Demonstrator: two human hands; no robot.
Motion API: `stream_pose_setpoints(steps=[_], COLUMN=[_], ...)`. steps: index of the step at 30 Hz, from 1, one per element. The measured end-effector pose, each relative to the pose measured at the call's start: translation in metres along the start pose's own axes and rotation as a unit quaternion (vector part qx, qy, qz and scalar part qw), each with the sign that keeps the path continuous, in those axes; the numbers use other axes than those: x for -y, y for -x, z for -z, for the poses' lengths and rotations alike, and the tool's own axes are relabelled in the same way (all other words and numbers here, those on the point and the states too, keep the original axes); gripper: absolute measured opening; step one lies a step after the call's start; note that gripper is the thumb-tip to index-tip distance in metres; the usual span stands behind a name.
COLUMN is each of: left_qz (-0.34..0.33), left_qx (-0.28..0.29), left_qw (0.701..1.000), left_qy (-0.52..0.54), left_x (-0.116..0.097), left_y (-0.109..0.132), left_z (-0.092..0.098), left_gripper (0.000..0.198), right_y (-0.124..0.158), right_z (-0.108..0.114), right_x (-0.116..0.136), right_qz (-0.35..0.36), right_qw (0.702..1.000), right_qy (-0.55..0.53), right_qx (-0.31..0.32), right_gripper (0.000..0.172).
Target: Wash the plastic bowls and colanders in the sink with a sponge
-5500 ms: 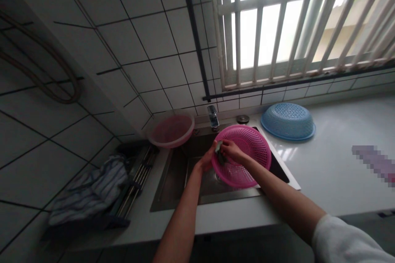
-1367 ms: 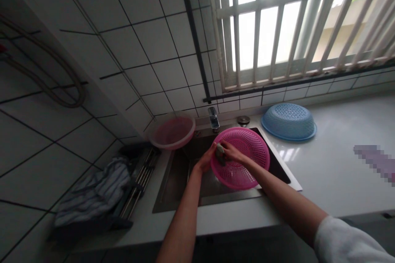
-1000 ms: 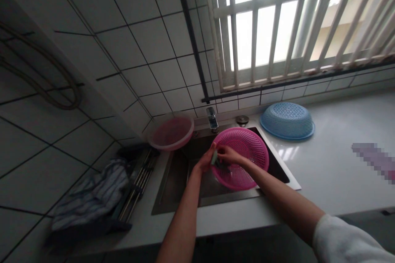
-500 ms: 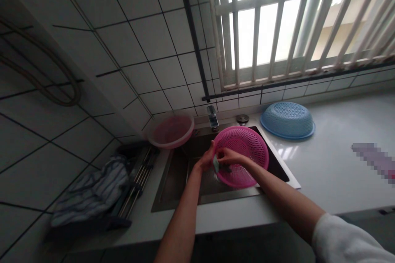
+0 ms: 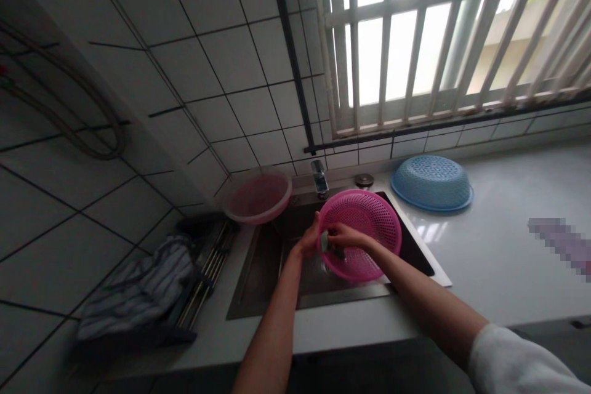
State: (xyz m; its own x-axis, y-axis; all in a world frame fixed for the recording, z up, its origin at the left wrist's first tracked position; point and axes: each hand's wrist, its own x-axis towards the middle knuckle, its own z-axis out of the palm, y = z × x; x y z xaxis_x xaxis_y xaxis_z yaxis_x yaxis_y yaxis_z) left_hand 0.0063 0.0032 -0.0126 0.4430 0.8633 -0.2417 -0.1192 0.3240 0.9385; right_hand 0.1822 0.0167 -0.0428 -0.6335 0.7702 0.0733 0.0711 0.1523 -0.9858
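A round pink plastic colander [image 5: 369,215] is held tilted over the metal sink [image 5: 263,277], its inside towards me. My left hand [image 5: 309,239] grips its left rim, with the thumb up along the edge. Inside the colander, close to that same rim, my right hand [image 5: 344,236] is closed on a pale green cloth [image 5: 324,241] that touches the wall. A darker part shows below my right fingers; whether it belongs to the cloth I cannot tell.
A pale pink basin [image 5: 258,197] stands at the sink's back left corner, beside the faucet [image 5: 319,177]. On the counter to the right lies an upturned blue basket [image 5: 431,181]. A drain strainer [image 5: 364,180] sits behind the sink. Left is a dish rack [image 5: 203,283] with a striped cloth [image 5: 138,289].
My right hand has shifted very slightly with the cloth against the colander's left wall. My left hand keeps its grip on the rim. The view has moved a little.
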Motion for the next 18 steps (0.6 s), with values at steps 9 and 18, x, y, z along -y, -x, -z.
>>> stream_pose_setpoints(steps=[9, 18], left_qz=[-0.042, 0.012], left_qx=[0.055, -0.028], left_qw=[0.997, 0.999], left_qy=[0.043, -0.012], left_x=[-0.010, 0.000], left_y=[0.004, -0.002], left_z=[-0.013, 0.002], left_gripper=[0.078, 0.087], right_y=[-0.008, -0.001], right_z=[0.025, -0.004], right_x=[0.012, -0.002], right_qz=[0.058, 0.008], right_qw=[0.938, 0.999], right_qy=[-0.032, -0.011], right_qx=[-0.341, 0.030], right_gripper=[0.024, 0.023])
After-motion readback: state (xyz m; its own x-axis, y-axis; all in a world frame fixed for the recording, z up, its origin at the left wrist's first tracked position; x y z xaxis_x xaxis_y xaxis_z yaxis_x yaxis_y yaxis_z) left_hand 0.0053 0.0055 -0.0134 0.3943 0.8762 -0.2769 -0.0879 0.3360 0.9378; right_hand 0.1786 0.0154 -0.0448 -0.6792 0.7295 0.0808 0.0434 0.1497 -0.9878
